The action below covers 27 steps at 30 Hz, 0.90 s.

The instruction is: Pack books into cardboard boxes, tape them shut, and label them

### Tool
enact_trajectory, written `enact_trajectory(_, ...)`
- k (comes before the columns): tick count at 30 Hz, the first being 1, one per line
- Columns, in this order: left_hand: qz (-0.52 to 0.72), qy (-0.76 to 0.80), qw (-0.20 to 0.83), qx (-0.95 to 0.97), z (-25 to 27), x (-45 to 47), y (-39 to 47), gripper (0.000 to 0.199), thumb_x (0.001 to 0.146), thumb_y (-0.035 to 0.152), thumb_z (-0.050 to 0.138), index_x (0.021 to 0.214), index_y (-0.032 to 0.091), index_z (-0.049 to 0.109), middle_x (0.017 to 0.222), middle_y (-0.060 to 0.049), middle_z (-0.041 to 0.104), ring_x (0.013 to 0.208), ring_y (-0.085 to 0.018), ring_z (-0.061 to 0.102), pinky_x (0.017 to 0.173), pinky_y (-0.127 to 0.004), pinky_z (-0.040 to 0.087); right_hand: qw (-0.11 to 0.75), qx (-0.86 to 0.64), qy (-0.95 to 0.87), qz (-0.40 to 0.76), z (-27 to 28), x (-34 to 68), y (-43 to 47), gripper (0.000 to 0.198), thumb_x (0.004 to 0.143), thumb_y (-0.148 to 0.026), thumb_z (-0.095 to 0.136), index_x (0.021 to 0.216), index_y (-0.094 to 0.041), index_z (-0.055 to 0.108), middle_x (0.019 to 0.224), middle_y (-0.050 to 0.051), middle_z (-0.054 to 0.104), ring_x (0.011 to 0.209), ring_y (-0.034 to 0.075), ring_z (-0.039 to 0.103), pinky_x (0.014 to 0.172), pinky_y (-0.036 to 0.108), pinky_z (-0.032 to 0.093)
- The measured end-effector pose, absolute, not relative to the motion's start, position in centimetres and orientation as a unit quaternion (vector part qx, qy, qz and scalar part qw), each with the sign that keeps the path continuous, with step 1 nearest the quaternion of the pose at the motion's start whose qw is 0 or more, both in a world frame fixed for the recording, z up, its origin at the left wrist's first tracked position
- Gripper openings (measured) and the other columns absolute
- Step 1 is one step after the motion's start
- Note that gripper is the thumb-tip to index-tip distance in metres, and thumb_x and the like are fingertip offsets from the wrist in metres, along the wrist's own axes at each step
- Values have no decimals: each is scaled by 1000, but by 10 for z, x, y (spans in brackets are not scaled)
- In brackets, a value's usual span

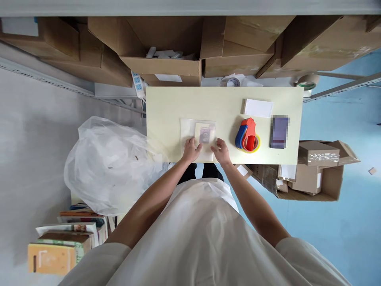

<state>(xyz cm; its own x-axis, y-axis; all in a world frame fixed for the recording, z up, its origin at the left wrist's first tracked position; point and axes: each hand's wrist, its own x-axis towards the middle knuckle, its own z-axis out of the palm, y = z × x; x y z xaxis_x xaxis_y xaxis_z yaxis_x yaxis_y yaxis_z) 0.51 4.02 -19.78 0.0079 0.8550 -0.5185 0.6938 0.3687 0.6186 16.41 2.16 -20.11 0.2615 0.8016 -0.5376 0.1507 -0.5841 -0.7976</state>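
Observation:
A small book (204, 134) with a pale cover and a dark picture lies on the table, under or inside a translucent plastic sheet (187, 129). My left hand (191, 150) rests on the sheet at the book's lower left corner, fingers stretched and thumb apart. On the other side, my right hand (220, 151) is at the sheet's right edge, its thumb and fingers apart and slightly bent. Neither hand visibly grips anything. To the right stands a red and blue tape dispenser (249, 135) with a yellow-edged roll.
The cream table (166, 103) also bears a white box (258, 108) and a blurred-out purple phone-like object (279, 132). Cardboard boxes (162, 65) line the shelf behind. A large plastic bag (104, 163) and stacked books (53, 256) are left; an open carton (330, 186) is right.

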Motion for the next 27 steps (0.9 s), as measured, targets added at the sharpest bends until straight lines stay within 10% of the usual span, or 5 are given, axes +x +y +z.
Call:
enact_trajectory(19, 310, 653, 607, 329, -190, -18, 46, 27, 75, 26, 57, 99, 17, 64, 95, -8, 65, 85, -19, 63, 77, -35, 52, 292, -589, -339, 673, -164, 108, 58, 40, 59, -29, 71, 88, -24, 43, 85, -4, 52, 62, 10, 54, 54, 26, 45)
enact_trajectory(27, 326, 681, 580, 307, -190, -63, 46, 44, 86, 55, 40, 92, 17, 62, 88, -8, 67, 81, -19, 63, 72, -33, 51, 222, -674, -448, 544, -189, 47, 66, 48, 54, -31, 73, 92, -24, 44, 92, 0, 53, 81, 16, 53, 75, 35, 49)
